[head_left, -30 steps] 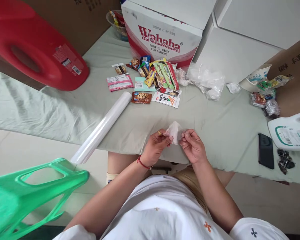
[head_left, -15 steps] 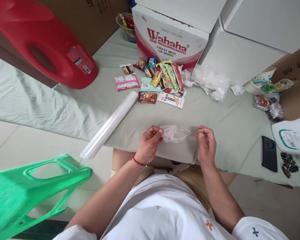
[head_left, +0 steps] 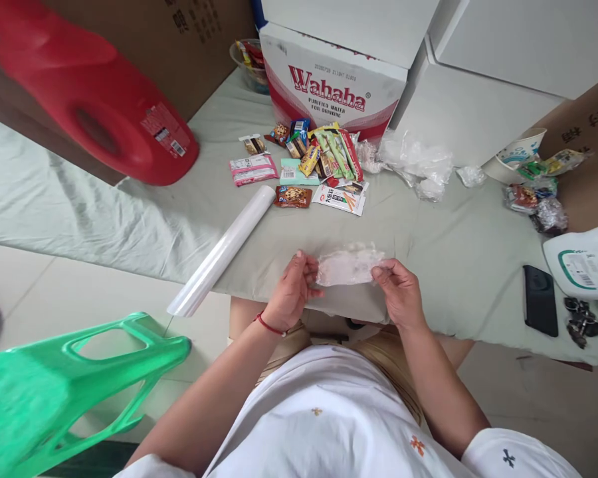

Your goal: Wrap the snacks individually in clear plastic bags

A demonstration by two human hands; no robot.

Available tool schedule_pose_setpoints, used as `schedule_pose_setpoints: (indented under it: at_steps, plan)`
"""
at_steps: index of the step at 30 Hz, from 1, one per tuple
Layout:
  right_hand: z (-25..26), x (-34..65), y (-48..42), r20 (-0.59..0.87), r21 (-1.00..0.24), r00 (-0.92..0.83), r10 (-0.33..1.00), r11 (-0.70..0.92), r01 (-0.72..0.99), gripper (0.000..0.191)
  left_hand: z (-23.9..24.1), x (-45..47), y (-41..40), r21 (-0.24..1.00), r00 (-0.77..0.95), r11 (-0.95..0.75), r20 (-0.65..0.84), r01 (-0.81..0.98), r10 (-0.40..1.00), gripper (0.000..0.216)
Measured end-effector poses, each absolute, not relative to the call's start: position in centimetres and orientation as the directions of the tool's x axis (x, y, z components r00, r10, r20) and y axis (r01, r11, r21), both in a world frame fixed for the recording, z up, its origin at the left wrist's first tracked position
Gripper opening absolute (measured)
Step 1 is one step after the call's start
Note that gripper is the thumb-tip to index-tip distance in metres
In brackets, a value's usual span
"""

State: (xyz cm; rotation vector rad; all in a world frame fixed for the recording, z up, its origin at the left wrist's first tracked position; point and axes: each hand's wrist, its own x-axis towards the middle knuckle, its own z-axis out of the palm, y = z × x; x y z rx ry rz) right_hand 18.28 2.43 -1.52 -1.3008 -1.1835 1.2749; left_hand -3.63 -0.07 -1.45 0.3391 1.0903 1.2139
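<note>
A small crumpled piece of clear plastic wrap [head_left: 349, 265] is held up over the front edge of the cloth-covered table [head_left: 458, 265]. My right hand [head_left: 401, 289] pinches its right end between thumb and fingers. At the left end, my left hand [head_left: 294, 285] has its fingers apart, close against the wrap's edge; whether they touch it is hard to tell. To the left lies a long roll of cling film [head_left: 222, 255], its near end sticking out past the table edge. Beyond the hands are a brown cookie packet [head_left: 293, 196] and a white snack packet [head_left: 339, 199].
Several more snack packets [head_left: 329, 149] are heaped before a Wahaha carton [head_left: 329, 86]. Crumpled clear plastic [head_left: 418, 159] lies right of them. A red jug [head_left: 114, 113] stands at left, above a green stool [head_left: 40, 385]. Right are a phone [head_left: 541, 300], keys [head_left: 581, 322] and a white bottle [head_left: 588, 259].
My right hand has moved left and taken hold of the wrap's right end. My left hand has loosened from its pinch, and the wrap is spread wider and flatter. The view has shifted slightly.
</note>
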Motion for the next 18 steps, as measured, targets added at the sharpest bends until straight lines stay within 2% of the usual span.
schedule_pose_setpoints:
  at_steps: [3, 6, 8, 10, 14, 16, 18]
  plan:
    - [-1.5, 18.0, 1.9, -0.126, -0.992, -0.072, 0.989, -0.126, 0.006, 0.028, -1.3, -2.8, -0.7, 0.732, 0.06, 0.455, -0.497, -0.508, 0.866, 0.065]
    - [-1.6, 18.1, 1.8, -0.174, -0.971, -0.02, 0.984, -0.175, -0.161, 0.028, -1.2, -2.2, -0.7, 0.747, 0.071, 0.47, -0.499, -0.47, 0.864, 0.054]
    - [-1.5, 18.4, 1.8, -0.21, -0.955, -0.001, 0.978, -0.205, -0.212, 0.03, -1.2, -2.2, -0.4, 0.765, 0.006, 0.414, -0.473, -0.494, 0.881, 0.051]
    - [-1.3, 18.8, 1.9, -0.201, -0.962, -0.036, 0.979, -0.204, -0.184, 0.032, -1.2, -2.3, -0.2, 0.822, -0.062, 0.33, -0.402, -0.464, 0.914, 0.048]
    - [-0.8, 19.8, 2.0, -0.11, -0.988, -0.123, 0.986, -0.122, -0.097, 0.052, -1.3, -2.4, -0.7, 0.957, -0.069, 0.18, -0.2, -0.226, 0.977, 0.033]
    - [-0.6, 20.3, 2.3, -0.069, -0.996, -0.116, 0.991, -0.075, -0.043, 0.038, -1.3, -2.4, -1.0, 0.966, -0.001, 0.147, -0.151, -0.212, 0.989, 0.031]
    - [-0.6, 20.7, 2.6, -0.027, -1.0, -0.11, 0.994, -0.027, -0.003, 0.02, -1.1, -2.4, -1.3, 0.928, 0.054, 0.16, -0.15, -0.337, 0.987, 0.041]
